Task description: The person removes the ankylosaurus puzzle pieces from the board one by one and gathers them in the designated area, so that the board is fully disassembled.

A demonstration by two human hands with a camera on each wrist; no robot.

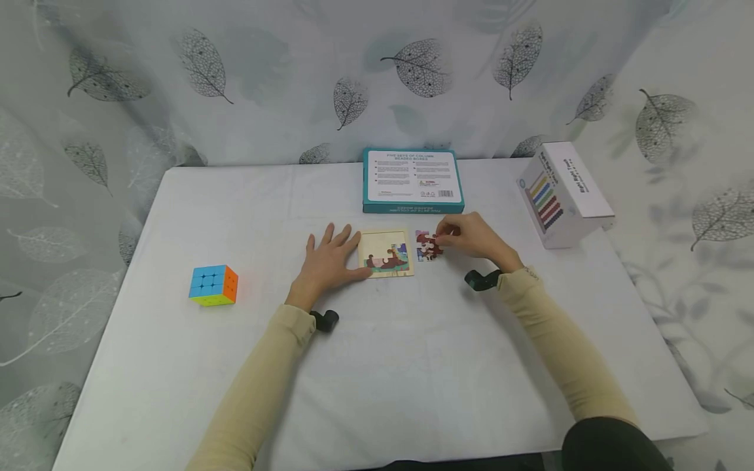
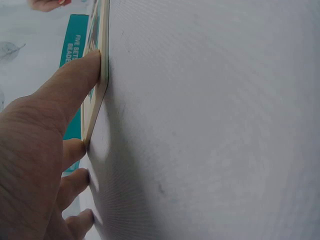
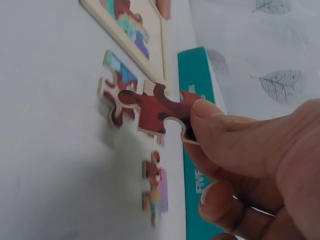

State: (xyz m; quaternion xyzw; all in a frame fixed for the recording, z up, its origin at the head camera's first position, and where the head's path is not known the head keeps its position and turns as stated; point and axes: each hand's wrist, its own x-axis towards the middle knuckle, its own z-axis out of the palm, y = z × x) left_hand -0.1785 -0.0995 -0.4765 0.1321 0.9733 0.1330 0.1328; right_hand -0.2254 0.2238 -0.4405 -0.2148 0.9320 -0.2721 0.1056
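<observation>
Lengthwise, a puzzle piece (image 3: 151, 112) juts from the pinching right hand (image 1: 471, 236), left hand (image 1: 330, 262) spread.

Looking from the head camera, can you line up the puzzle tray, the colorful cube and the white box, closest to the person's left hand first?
Starting from the left hand:
1. Puzzle tray: just to its right, touching it.
2. Colorful cube: off to its left.
3. White box: way over on the right, toward the back.
</observation>
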